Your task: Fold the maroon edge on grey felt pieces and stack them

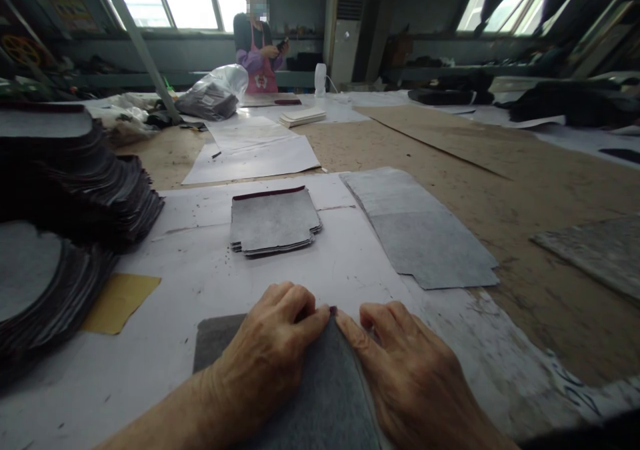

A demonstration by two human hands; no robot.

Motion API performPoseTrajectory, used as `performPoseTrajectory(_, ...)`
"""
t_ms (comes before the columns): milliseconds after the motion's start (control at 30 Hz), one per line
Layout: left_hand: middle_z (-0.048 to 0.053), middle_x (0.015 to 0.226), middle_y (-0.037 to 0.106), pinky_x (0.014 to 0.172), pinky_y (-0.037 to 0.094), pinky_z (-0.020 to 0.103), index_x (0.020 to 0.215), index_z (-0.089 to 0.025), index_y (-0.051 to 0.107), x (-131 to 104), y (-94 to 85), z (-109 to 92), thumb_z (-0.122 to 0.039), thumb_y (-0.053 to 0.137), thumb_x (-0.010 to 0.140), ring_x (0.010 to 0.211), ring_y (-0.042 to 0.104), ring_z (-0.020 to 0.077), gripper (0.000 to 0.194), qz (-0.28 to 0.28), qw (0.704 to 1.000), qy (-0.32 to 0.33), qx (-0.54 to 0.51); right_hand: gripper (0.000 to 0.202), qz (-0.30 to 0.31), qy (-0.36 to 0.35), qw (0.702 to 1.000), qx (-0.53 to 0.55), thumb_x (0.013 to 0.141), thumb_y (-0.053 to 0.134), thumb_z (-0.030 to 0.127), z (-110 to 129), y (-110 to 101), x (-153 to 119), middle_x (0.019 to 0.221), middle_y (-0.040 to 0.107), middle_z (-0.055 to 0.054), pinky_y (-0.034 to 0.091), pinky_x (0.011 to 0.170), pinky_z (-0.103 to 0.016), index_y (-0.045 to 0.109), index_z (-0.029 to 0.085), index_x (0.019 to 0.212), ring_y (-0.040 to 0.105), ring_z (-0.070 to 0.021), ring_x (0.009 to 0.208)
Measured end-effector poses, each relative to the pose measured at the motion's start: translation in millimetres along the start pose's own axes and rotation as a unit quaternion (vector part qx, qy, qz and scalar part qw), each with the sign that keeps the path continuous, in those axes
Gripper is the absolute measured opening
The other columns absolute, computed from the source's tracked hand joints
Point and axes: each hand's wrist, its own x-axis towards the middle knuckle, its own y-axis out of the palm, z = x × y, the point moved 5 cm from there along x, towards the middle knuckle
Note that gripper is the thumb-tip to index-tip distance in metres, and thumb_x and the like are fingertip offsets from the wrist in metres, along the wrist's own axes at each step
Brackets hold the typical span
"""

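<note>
A grey fabric piece [320,403] lies on the white paper right in front of me, with a small dark red bit at its far tip. My left hand [275,343] pinches that tip between thumb and curled fingers. From the right, my right hand [405,363] presses its thumb and fingers along the same edge, the two thumbs almost meeting. Under my left hand, a darker grey piece [215,337] shows at the left. Beyond the hands sits a small stack of grey pieces [275,220] with a dark red folded far edge.
Tall stacks of dark pieces [75,177] stand at the left, beside a yellow sheet [121,302]. Large grey pieces [425,237] lie right of centre. A person [257,43] in a pink apron stands across the table, near a plastic bag [215,93].
</note>
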Motion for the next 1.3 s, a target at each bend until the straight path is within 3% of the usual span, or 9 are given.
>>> performPoseTrajectory(200, 0.008, 0.085, 0.051, 0.066, 0.048, 0.036, 0.111, -0.01, 0.052, -1, 3.9, -7, -0.01, 0.03, 0.091, 0.075, 0.044, 0.0184, 0.029, 0.049, 0.997, 0.037, 0.046, 0.034, -0.009, 0.001, 1.0, 0.008, 0.082, 0.036, 0.006, -1, 0, 0, 0.077, 0.056, -0.009, 0.045, 0.058, -0.032, 0.063, 0.011, 0.102, 0.049, -0.0189, 0.071)
performPoseTrajectory(433, 0.008, 0.086, 0.049, 0.067, 0.047, 0.038, 0.11, -0.009, 0.051, -1, 3.7, -9, -0.011, 0.031, 0.091, 0.076, 0.042, 0.019, 0.028, 0.064, 0.996, 0.04, 0.054, 0.02, -0.043, 0.045, 0.996, 0.071, 0.083, 0.046, 0.009, -11, -3, -3, 0.083, 0.058, -0.009, 0.046, 0.067, -0.03, 0.06, 0.007, 0.097, 0.052, -0.0169, 0.076)
performPoseTrajectory(600, 0.007, 0.084, 0.048, 0.066, 0.047, 0.036, 0.103, -0.011, 0.053, -1, 4.1, -8, -0.01, 0.032, 0.09, 0.075, 0.042, 0.0184, 0.025, 0.065, 0.996, 0.03, 0.051, 0.035, 0.007, -0.01, 1.0, 0.011, 0.082, 0.034, 0.005, -2, 0, 3, 0.076, 0.057, -0.009, 0.045, 0.056, -0.03, 0.06, 0.008, 0.106, 0.05, -0.0179, 0.069)
performPoseTrajectory(733, 0.007, 0.085, 0.048, 0.067, 0.048, 0.036, 0.11, -0.011, 0.052, -1, 3.8, -8, -0.009, 0.031, 0.09, 0.076, 0.043, 0.0179, 0.028, 0.056, 0.997, 0.025, 0.042, 0.039, 0.03, -0.02, 0.999, -0.022, 0.078, 0.032, 0.002, 2, 3, 4, 0.077, 0.057, -0.01, 0.046, 0.055, -0.032, 0.061, 0.008, 0.103, 0.049, -0.0201, 0.069)
performPoseTrajectory(933, 0.008, 0.093, 0.05, 0.07, 0.047, 0.035, 0.106, -0.012, 0.054, -8, -14.7, 0, -0.003, 0.038, 0.086, 0.081, 0.045, 0.0176, 0.028, -0.012, 0.998, 0.019, 0.057, 0.039, 0.031, -0.02, 0.999, -0.031, 0.077, 0.036, 0.002, 1, 5, 0, 0.084, 0.058, -0.012, 0.048, 0.056, -0.035, 0.061, 0.008, 0.106, 0.05, -0.0223, 0.073)
performPoseTrajectory(1100, 0.007, 0.091, 0.049, 0.069, 0.046, 0.03, 0.109, -0.013, 0.053, -20, -27.7, 12, -0.002, 0.037, 0.087, 0.079, 0.045, 0.0153, 0.029, 0.011, 0.997, 0.045, 0.062, 0.041, 0.034, -0.035, 0.998, -0.045, 0.077, 0.032, 0.001, 3, 6, 1, 0.086, 0.06, -0.012, 0.047, 0.056, -0.036, 0.061, 0.007, 0.106, 0.051, -0.0237, 0.076)
performPoseTrajectory(1300, 0.009, 0.09, 0.052, 0.069, 0.045, 0.034, 0.113, -0.01, 0.051, -29, -23.2, 16, -0.006, 0.033, 0.09, 0.079, 0.045, 0.0172, 0.029, 0.043, 0.993, 0.062, 0.088, 0.037, 0.037, -0.089, 0.994, -0.045, 0.087, 0.028, 0.005, 10, 6, 3, 0.106, 0.06, -0.013, 0.043, 0.083, -0.042, 0.062, 0.003, 0.102, 0.049, -0.0266, 0.102)
